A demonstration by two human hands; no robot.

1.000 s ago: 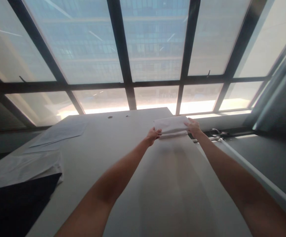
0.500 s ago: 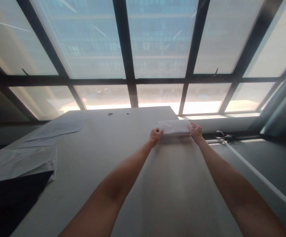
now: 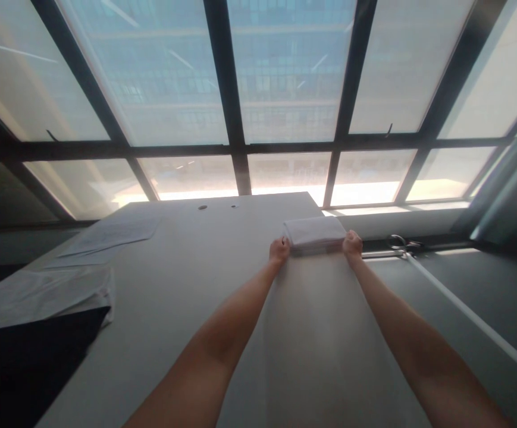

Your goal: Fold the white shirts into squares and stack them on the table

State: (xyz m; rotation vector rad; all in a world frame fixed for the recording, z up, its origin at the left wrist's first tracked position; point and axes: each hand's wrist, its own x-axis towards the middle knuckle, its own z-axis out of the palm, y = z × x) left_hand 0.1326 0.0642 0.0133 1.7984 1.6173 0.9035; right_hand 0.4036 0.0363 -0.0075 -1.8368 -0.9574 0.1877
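Observation:
A folded white cloth stack [image 3: 315, 230] lies near the far right corner of the white table [image 3: 222, 255]. My left hand [image 3: 279, 250] is closed at the stack's left front corner, its fingers curled against the side. At the opposite corner, my right hand [image 3: 353, 245] is also closed, gripping the stack's right edge. Both arms are stretched far forward. The fingertips are partly hidden, and the layers of the stack show along its front side.
On the left lie flat white sheets [image 3: 110, 233], a clear plastic bag [image 3: 53, 291] and dark cloth [image 3: 30, 362]. To the right of the table are a white pole [image 3: 472, 321] and a metal ring [image 3: 396, 242]. Large windows [image 3: 291, 71] stand behind; a curtain [image 3: 499, 184] hangs at right.
Both hands have moved slightly down the sides of the cloth stack, and their fingers have curled from its top corners into fists. The stack has hardly moved. The view has shifted slightly.

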